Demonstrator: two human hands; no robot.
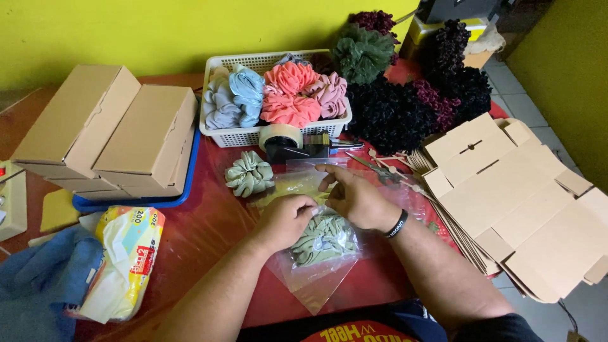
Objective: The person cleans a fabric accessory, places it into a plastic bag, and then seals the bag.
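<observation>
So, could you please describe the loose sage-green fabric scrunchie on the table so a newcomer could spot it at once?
Start at the white plastic lattice basket of pastel scrunchies on the red table. Just in front sits a black tape dispenser; the sage-green fabric scrunchie lies to its left. Unlike the matching bagged scrunchie under the hands, it lies bare.

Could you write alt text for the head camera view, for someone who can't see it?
Two hands, left hand and right hand, press on a clear bag holding a sage-green scrunchie on a red table. Behind them sit another green scrunchie, a tape dispenser and a white basket of pastel scrunchies. Closed cardboard boxes stand left; flat boxes lie right.
</observation>
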